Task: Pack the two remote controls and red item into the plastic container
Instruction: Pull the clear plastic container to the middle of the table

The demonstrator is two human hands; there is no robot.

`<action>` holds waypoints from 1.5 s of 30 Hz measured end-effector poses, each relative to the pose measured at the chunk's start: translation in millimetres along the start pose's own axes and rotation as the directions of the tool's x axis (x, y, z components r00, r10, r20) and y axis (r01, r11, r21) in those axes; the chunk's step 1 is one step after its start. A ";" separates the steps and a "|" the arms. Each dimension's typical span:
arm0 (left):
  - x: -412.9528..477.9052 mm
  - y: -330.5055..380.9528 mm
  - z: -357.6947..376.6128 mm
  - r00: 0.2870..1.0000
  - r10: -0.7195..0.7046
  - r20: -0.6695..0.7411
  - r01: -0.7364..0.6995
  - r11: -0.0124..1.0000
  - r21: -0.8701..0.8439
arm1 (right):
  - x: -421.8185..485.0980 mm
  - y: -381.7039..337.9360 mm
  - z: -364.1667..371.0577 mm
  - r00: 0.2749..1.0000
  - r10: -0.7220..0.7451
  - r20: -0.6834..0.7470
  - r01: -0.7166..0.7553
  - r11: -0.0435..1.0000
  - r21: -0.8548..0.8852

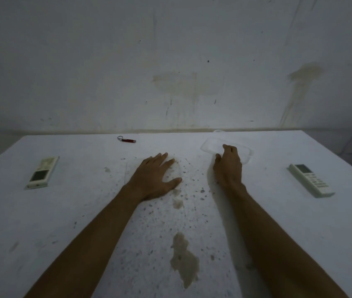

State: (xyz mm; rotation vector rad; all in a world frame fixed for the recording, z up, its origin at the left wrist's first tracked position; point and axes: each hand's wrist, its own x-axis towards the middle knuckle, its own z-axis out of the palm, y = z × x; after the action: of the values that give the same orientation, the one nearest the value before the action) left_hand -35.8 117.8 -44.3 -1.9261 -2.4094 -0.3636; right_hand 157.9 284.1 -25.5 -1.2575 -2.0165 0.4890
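Note:
Two white remote controls lie on the white table: one at the left (42, 172), one at the right (311, 180). The small red item (129, 140), with a key ring on it, lies near the table's far edge. My left hand (155, 177) rests flat, fingers spread, on a clear plastic container (131, 168) at the table's middle; the container is faint and mostly covered. My right hand (228, 166) pinches the near edge of a second clear plastic piece (210, 145), which looks like the lid, with thumb and fingers.
The table (63, 222) is speckled with dark spots and carries a brown stain (183, 261) near its front middle. A stained white wall (175, 72) stands right behind the far edge. The table's right edge drops off past the right remote.

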 end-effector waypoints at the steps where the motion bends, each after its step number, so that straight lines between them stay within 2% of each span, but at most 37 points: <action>1: -1.5 2.7 -2.4 0.999 0.009 -0.049 -0.008 1.000 0.015 | 2.6 -1.2 -0.8 1.000 0.009 -0.018 -0.010 1.000 -0.021; 3: -8.3 10.1 -9.1 0.979 0.040 -0.198 -0.034 0.999 0.034 | 4.9 -3.2 -2.7 0.999 0.015 -0.052 -0.016 1.000 -0.024; 5: -21.9 16.5 -16.9 0.920 0.071 -0.386 -0.066 0.997 0.027 | -1.3 -5.9 -5.7 0.997 -0.017 -0.081 0.017 1.000 0.005; 7: -38.7 22.0 -20.5 0.844 0.061 -0.533 -0.094 0.995 -0.034 | -15.0 -9.5 -10.4 0.988 -0.106 -0.113 0.109 0.994 0.027; 8: -47.5 23.4 -23.1 0.827 0.035 -0.560 -0.104 0.990 -0.093 | -23.9 -13.6 -13.7 0.978 -0.164 -0.130 0.170 0.985 0.039; 10: -58.4 25.9 -27.0 0.868 -0.061 -0.492 -0.085 0.959 -0.269 | -40.5 -22.4 -20.1 0.948 -0.288 -0.139 0.300 0.951 0.076; 12: -68.7 26.4 -33.6 0.935 -0.172 -0.312 0.009 0.887 -0.461 | -61.1 -36.4 -29.2 0.907 -0.401 -0.129 0.416 0.899 0.133; 14: -76.1 24.9 -42.7 0.954 -0.261 -0.144 0.124 0.787 -0.605 | -82.6 -52.6 -38.7 0.865 -0.487 -0.119 0.501 0.846 0.182; 16: -82.5 19.9 -51.9 0.955 -0.289 -0.065 0.160 0.687 -0.709 | -105.2 -68.2 -45.8 0.831 -0.544 -0.112 0.554 0.796 0.243; 19: -94.6 11.7 -60.3 0.968 -0.244 -0.063 0.098 0.595 -0.798 | -138.2 -85.3 -54.1 0.793 -0.604 -0.076 0.597 0.746 0.295; 22: -109.3 9.4 -61.6 0.961 -0.246 -0.127 0.053 0.614 -0.788 | -160.8 -90.0 -62.0 0.733 -0.678 -0.052 0.660 0.691 0.297; 25: -128.9 3.4 -60.6 0.956 -0.257 -0.142 0.056 0.633 -0.772 | -171.0 -87.2 -72.8 0.651 -0.752 -0.106 0.745 0.606 0.278; 27: -141.4 -3.8 -60.9 0.963 -0.242 -0.117 0.061 0.622 -0.781 | -168.8 -81.5 -77.8 0.691 -0.693 -0.205 0.719 0.628 0.297; 29: -153.2 -10.7 -58.7 0.970 -0.229 -0.082 0.075 0.601 -0.796 | -158.4 -75.3 -78.5 0.808 -0.527 -0.266 0.586 0.765 0.266; 30: -159.1 -12.6 -57.2 0.972 -0.224 -0.063 0.087 0.600 -0.795 | -151.6 -71.7 -76.9 0.880 -0.419 -0.222 0.465 0.856 0.226; 31: -164.2 -12.7 -56.1 0.975 -0.218 -0.043 0.103 0.614 -0.782 | -143.9 -66.2 -74.3 0.942 -0.314 -0.116 0.330 0.928 0.174; 32: -169.8 -12.3 -55.6 0.977 -0.212 -0.022 0.122 0.641 -0.757 | -137.0 -60.9 -70.5 0.975 -0.222 0.026 0.216 0.968 0.130; 34: -177.7 -9.7 -54.9 0.981 -0.190 0.031 0.160 0.720 -0.675 | -127.6 -50.9 -63.5 0.956 -0.133 0.261 0.099 0.985 0.139; 36: -182.4 -6.3 -53.6 0.980 -0.173 0.094 0.195 0.788 -0.584 | -125.5 -42.2 -57.7 0.919 -0.147 0.367 0.058 0.968 0.242; 40: -184.7 3.0 -55.2 0.964 -0.194 0.184 0.261 0.833 -0.488 | -132.3 -35.5 -51.6 0.876 -0.242 0.418 0.153 0.960 0.234; 43: -181.9 16.4 -68.3 0.956 -0.179 0.233 0.262 0.879 -0.399 | -135.8 -35.9 -55.6 0.874 -0.244 0.421 0.145 0.956 0.254; 45: -174.3 34.5 -77.9 0.979 -0.180 0.092 0.199 0.937 -0.288 | -137.4 -34.8 -64.4 0.889 -0.218 0.404 0.093 0.947 0.306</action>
State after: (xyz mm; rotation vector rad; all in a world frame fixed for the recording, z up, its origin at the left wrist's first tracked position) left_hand 28.6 -57.9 6.9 -1.8334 -2.7276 -0.7211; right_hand 222.0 143.2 -9.1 -0.8530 -2.2872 1.0097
